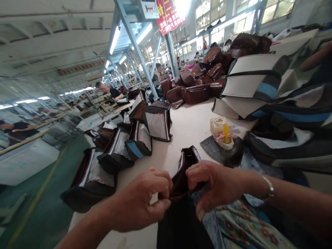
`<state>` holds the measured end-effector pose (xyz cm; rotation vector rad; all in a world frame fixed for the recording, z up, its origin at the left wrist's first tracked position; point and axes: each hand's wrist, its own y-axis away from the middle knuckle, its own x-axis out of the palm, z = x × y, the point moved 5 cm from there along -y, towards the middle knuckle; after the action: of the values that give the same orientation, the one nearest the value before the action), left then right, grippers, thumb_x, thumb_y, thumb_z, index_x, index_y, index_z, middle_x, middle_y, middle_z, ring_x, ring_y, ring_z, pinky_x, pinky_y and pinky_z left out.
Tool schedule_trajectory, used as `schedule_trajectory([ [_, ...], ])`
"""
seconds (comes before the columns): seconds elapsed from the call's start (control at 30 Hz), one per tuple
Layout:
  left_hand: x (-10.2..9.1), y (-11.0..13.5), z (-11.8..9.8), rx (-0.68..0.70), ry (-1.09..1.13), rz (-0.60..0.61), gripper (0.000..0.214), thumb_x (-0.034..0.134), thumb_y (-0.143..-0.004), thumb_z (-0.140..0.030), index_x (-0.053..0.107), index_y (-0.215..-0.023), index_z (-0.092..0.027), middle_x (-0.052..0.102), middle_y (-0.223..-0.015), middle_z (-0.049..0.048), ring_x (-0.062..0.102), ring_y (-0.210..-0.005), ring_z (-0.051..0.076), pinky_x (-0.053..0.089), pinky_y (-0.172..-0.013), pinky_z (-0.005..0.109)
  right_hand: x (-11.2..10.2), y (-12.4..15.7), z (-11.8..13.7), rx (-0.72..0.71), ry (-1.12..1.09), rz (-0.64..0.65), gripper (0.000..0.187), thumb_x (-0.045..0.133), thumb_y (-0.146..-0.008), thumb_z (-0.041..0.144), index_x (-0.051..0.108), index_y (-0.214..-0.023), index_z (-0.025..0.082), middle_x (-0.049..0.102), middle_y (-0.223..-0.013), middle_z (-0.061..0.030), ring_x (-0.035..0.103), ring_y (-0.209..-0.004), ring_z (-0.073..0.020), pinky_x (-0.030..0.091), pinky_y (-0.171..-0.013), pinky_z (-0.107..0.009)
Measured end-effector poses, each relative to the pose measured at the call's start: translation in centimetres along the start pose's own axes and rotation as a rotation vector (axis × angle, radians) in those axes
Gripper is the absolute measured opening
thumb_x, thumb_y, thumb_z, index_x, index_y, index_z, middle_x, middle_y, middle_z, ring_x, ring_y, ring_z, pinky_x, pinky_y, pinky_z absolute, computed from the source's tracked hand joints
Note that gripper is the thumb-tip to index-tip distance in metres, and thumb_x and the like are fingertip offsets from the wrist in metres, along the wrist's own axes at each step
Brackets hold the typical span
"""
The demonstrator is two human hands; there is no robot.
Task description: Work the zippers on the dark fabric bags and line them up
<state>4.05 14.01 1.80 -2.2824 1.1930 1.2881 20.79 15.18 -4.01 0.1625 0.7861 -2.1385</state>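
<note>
- Left hand [137,200]: fingers curled, thumb and fingers pinching the left edge of a dark bag's [181,224] mouth.
- Right hand [218,183]: knuckles bent, pinching the right edge of the same mouth; a silver bracelet [268,188] sits on that wrist.
- The 2 hands are close together, apart by only the bag's opening.
- Bag position: upright at the near edge of the counter [186,128], mouth up, burgundy lining showing; its black lower body hangs below the hands, just beside a floral cloth [241,224].
- Nearest right: a cream block with a yellow stick-like piece and a pink strip [224,133], resting on a dark grey pad [215,148].
- Counter, left: a row of similar open bags with pale linings [157,121], lying tilted against each other.
- Counter, far end: a heap of brown leather bags [194,93].
- Counter, right: stacked cream, grey and blue panels [251,79].
- Background: a co-worker [114,93] at a bench well apart; a red banner [168,15] overhead.
</note>
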Motion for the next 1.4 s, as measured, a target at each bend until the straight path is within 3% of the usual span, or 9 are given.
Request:
schedule_trajectory([
  [0.13, 0.5, 1.7, -0.3, -0.163, -0.023, 0.02, 0.033, 0.057, -0.071, -0.005, 0.063, -0.097, -0.025, 0.063, -0.09, -0.0034, 0.054, -0.086, 0.015, 0.039, -0.08, 0.025, 1.6, -0.6, 0.0, 0.043, -0.137, 0.059, 0.034, 0.081, -0.081, 0.047, 0.064, -0.078, 0.017, 0.058, -0.075, 0.0007, 0.053, -0.07, -0.0128, 0.042, -0.064, -0.024],
  [0.2, 0.6, 2.2, -1.1, -0.172, 0.004, 0.008, 0.04, 0.057, -0.07, -0.005, 0.065, -0.103, -0.025, 0.064, -0.091, -0.0035, 0.054, -0.085, 0.015, 0.039, -0.081, 0.025, 1.7, -1.0, 0.1, 0.06, -0.173, 0.055, 0.033, 0.079, -0.083, 0.045, 0.064, -0.079, 0.016, 0.057, -0.076, 0.0002, 0.052, -0.07, -0.0128, 0.042, -0.064, -0.024],
  [0.33, 1.1, 2.1, -2.2, -0.175, 0.129, -0.044, 0.012, 0.063, -0.081, -0.021, 0.07, -0.091, -0.019, 0.062, -0.085, -0.0014, 0.055, -0.078, 0.014, 0.04, -0.075, 0.025, 2.0, -1.4, 0.6, 0.031, -0.165, 0.069, 0.026, 0.073, -0.09, 0.039, 0.065, -0.084, 0.015, 0.058, -0.08, -0.0021, 0.052, -0.073, -0.0132, 0.043, -0.066, -0.024],
  [0.43, 2.0, 1.7, -1.6, -0.264, 0.216, -0.072, 0.021, 0.069, -0.083, -0.037, 0.067, -0.078, -0.016, 0.056, -0.075, -0.0024, 0.051, -0.07, 0.013, 0.036, -0.062, 0.024, 2.2, -1.5, 0.9, -0.014, -0.173, 0.091, 0.027, 0.073, -0.09, 0.038, 0.064, -0.086, 0.013, 0.059, -0.083, -0.0043, 0.054, -0.076, -0.0138, 0.044, -0.068, -0.024],
  [0.67, 3.1, 1.3, -0.6, -0.414, 0.377, -0.08, 0.016, 0.069, -0.073, -0.027, 0.058, -0.068, -0.017, 0.047, -0.065, -0.0064, 0.041, -0.061, 0.009, 0.03, -0.053, 0.023, 2.3, -1.5, 0.8, 0.01, -0.225, 0.128, 0.015, 0.071, -0.091, 0.025, 0.063, -0.091, 0.013, 0.061, -0.088, -0.0052, 0.055, -0.081, -0.0144, 0.045, -0.075, -0.026],
  [0.93, 3.3, 0.7, -0.2, -0.37, 0.322, -0.099, 0.011, 0.054, -0.066, -0.012, 0.049, -0.059, -0.018, 0.043, -0.061, -0.0056, 0.041, -0.059, 0.01, 0.027, -0.052, 0.025, 2.5, -1.0, -0.5, 0.109, -0.268, 0.089, 0.016, 0.07, -0.09, 0.024, 0.061, -0.084, 0.013, 0.055, -0.085, -0.0011, 0.048, -0.077, -0.012, 0.041, -0.071, -0.023],
  [1.17, 3.3, 0.6, -0.3, -0.365, 0.329, -0.066, 0.02, 0.06, -0.076, -0.022, 0.047, -0.061, -0.018, 0.043, -0.064, -0.0053, 0.041, -0.062, 0.01, 0.028, -0.055, 0.026, 2.7, -0.8, -0.9, 0.143, -0.362, 0.066, 0.015, 0.067, -0.09, 0.024, 0.061, -0.083, 0.012, 0.053, -0.082, -0.0007, 0.047, -0.075, -0.0119, 0.04, -0.068, -0.024],
  [1.4, 3.6, 0.3, -0.3, -0.32, 0.311, -0.043, 0.014, 0.053, -0.075, -0.014, 0.05, -0.063, -0.018, 0.046, -0.066, -0.0049, 0.044, -0.064, 0.01, 0.031, -0.057, 0.025, 3.2, -0.3, -1.9, 0.242, -0.552, 0.09, 0.02, 0.069, -0.088, 0.027, 0.06, -0.078, 0.013, 0.049, -0.075, 0.0016, 0.042, -0.069, -0.0111, 0.037, -0.063, -0.023],
])
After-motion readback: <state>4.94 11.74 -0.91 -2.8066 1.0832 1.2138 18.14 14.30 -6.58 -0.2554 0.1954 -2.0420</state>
